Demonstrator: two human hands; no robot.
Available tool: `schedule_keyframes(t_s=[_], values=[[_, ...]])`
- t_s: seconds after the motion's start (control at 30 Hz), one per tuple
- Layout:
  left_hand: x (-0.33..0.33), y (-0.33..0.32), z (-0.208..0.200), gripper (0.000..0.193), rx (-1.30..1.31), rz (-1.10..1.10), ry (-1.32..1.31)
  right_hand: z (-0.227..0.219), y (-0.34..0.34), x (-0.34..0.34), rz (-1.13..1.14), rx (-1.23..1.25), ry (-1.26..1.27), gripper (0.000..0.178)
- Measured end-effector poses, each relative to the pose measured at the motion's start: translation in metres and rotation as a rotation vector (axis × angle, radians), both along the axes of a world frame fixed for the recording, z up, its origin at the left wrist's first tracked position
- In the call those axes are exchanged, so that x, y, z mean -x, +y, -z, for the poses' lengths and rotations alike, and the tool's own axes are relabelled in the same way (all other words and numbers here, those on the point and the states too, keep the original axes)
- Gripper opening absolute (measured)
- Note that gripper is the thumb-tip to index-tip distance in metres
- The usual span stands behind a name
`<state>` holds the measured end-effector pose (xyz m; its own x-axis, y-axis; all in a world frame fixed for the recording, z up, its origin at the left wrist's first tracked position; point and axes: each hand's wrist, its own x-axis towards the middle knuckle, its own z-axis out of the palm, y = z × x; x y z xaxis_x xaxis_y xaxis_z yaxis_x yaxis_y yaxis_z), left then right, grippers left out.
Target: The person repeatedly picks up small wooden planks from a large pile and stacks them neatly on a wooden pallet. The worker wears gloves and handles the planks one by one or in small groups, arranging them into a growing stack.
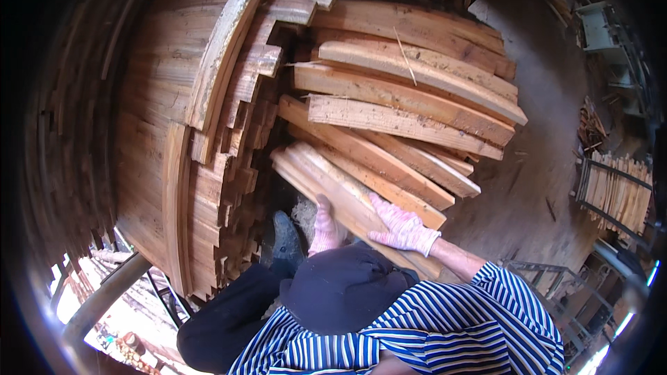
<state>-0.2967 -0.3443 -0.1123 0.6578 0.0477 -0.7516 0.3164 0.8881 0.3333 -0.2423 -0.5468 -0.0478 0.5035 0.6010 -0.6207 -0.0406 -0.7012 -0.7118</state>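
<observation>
Both my hands wear pale pink knitted gloves. My right hand (404,226) is wrapped over the far edge of a light brown wooden plank (333,191), its fingers bent around it. On the plank's near edge my left hand (324,229) grips with the thumb up against the wood; its other fingers are partly hidden. The plank slants from the upper left down toward my right forearm, and its lower end is partly hidden by my dark cap and arm. Right beyond it, several loose planks (410,104) lie fanned out in a pile.
A tall stack of boards (149,97) with uneven ends stands on the left, with long boards (176,208) lying along it. To the right is the grey floor (549,97), with a strapped bundle of wood strips (615,191) farther off. My dark shoe (286,236) stands beside the stack.
</observation>
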Motion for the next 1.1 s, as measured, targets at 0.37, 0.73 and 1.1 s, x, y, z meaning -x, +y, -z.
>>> schedule_keyframes(t_s=[0.37,0.73,1.1], values=[[-0.006,0.015,-0.055,0.057,0.228,0.14,-0.054,0.009,0.033,-0.037,0.199,0.562,-0.673,0.088],[-0.016,0.011,-0.092,0.055,0.223,-0.08,0.028,-0.019,-0.023,-0.04,0.115,-0.01,-0.205,0.072],[-0.138,0.031,-0.18,0.053,-0.091,-0.137,-0.389,-0.131,0.026,-0.105,0.016,-0.542,-0.809,0.097]])
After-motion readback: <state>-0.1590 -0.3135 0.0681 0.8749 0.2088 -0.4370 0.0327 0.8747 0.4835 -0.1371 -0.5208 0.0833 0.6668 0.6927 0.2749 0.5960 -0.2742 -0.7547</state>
